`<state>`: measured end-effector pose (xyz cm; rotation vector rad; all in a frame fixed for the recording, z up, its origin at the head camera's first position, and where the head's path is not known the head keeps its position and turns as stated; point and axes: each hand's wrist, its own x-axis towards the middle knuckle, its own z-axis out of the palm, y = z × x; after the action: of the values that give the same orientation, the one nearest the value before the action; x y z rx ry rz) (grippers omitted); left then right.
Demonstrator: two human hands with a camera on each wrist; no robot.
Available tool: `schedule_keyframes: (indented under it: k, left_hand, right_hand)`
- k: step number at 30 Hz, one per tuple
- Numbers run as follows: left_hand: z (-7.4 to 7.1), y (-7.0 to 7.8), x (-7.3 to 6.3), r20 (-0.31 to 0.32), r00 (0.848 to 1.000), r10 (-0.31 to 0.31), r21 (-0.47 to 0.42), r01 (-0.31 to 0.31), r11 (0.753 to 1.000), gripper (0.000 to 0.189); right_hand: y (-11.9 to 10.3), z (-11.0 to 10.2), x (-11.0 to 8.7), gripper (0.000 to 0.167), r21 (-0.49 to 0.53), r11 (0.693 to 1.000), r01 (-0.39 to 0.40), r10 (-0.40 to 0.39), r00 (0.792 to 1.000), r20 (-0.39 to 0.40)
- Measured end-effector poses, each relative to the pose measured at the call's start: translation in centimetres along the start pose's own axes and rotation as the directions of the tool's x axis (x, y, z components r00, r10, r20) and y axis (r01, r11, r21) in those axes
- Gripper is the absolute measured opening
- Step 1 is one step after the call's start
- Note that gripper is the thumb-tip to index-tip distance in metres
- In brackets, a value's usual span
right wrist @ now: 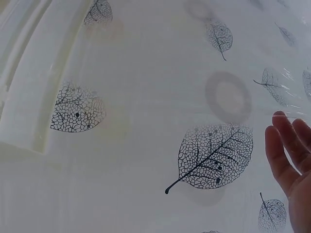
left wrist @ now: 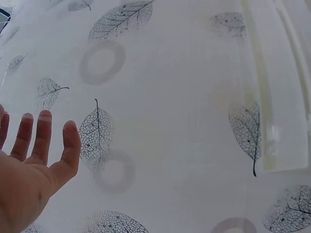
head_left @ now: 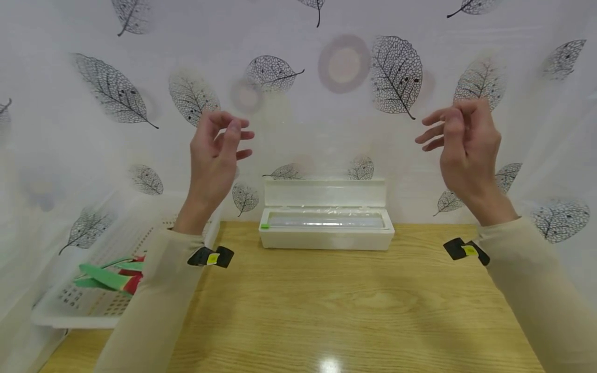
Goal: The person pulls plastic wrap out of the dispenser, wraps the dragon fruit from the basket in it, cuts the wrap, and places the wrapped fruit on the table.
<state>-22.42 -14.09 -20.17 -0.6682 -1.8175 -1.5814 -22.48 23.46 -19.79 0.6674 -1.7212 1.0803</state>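
Both hands are raised, apart, above and to either side of a long white cling film dispenser with its lid up. My left hand has its thumb against the index finger, other fingers loosely bent. On the other side, my right hand pinches in the same way. A thin, nearly invisible sheet of cling film shows by faint edges and shiny streaks at the fingertips in both wrist views; each hand pinches one side. Inside the dispenser, clear film glints. A green tab sits at its left end.
A white perforated basket stands at the left, holding green and red items partly behind the left sleeve. The wooden table spreads in front. A pale leaf-print sheet hangs behind and at the sides.
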Motion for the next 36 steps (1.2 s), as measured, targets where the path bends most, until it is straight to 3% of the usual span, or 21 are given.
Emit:
schedule_keyframes:
  k: [17, 36]
  left_hand:
    - [-0.3, 0.5, -2.0, 0.031, 0.999, -0.045, -0.033, 0.046, 0.998, 0.004]
    - [0.0, -0.3, -2.8, 0.065, 0.994, -0.091, -0.024, 0.093, 0.995, 0.006]
  right_hand:
    - [-0.8, -0.3, -1.5, 0.022, 0.067, 0.997, 0.034, -0.033, 0.999, -0.013]
    - [-0.5, -0.3, -2.6, 0.025, 0.001, 1.000, -0.012, 0.012, 0.998, 0.062]
